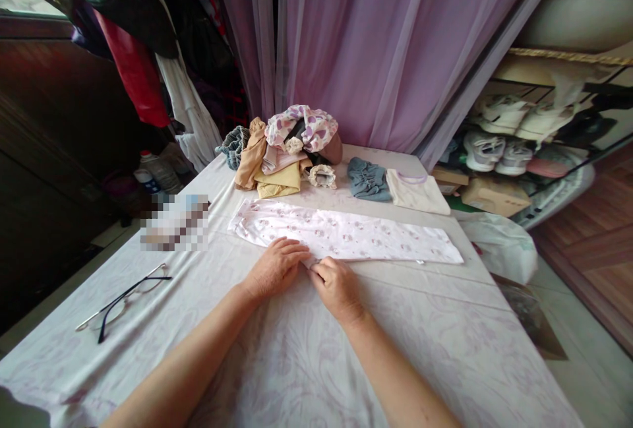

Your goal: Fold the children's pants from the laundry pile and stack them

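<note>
A long white garment with a small pink print [356, 235] lies folded into a narrow strip across the table. My left hand [274, 268] rests flat on its near edge, fingers stretched out and pointing right. My right hand [335, 286] sits just beside it with the fingers curled in a pinch at the garment's near hem. The two hands almost touch at the middle of the strip.
A pile of mixed clothes [287, 151] sits at the table's far side, with a grey folded piece [367, 179] and a cream one [417, 192] to its right. Eyeglasses [123, 299] lie at the left. The table [445, 349] has a pale patterned cloth. Shoes on shelves [514, 131] stand right.
</note>
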A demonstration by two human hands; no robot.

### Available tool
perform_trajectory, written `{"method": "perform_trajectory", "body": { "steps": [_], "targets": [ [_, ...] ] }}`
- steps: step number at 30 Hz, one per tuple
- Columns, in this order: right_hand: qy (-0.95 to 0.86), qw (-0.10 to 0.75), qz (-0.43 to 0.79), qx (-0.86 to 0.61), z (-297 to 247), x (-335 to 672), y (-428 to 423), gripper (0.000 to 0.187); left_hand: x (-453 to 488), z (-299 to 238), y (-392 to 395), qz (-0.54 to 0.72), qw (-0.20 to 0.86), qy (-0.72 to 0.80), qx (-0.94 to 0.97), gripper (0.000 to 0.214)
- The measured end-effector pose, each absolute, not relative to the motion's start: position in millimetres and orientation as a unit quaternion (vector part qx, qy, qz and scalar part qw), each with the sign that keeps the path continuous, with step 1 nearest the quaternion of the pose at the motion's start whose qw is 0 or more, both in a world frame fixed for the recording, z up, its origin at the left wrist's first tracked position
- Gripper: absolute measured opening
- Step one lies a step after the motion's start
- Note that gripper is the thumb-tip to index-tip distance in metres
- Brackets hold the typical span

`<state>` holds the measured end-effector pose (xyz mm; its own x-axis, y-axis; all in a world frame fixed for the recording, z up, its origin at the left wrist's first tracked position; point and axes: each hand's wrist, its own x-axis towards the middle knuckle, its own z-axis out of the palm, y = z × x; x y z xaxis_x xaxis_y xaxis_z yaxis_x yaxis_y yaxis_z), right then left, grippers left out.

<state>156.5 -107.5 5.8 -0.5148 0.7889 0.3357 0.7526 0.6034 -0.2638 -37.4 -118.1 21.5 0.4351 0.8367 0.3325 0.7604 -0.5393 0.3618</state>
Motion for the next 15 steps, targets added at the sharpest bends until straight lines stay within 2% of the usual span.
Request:
{"method": "perform_trajectory", "body": {
  "steps": [4, 9, 15],
  "targets": [
    [-0.874, 0.208, 0.041, -0.437, 6.6, 160.3, -109.5, 0.02, -27.2, 12.6, -117.3, 0.26, 0.109, 0.458, 0.843, 0.044],
    [-0.859, 0.222, 0.038, -0.459, 5.5, 177.5, -106.8, 0.024, -22.5, 17.7, -117.6, 0.256, 0.108, 0.482, 0.831, 0.025],
    [-0.821, 0.262, 0.039, -0.505, -1.2, 202.4, -95.1, 0.022, -3.4, 28.9, -119.4, 0.219, 0.091, 0.582, 0.778, 0.018]
  ]
}}
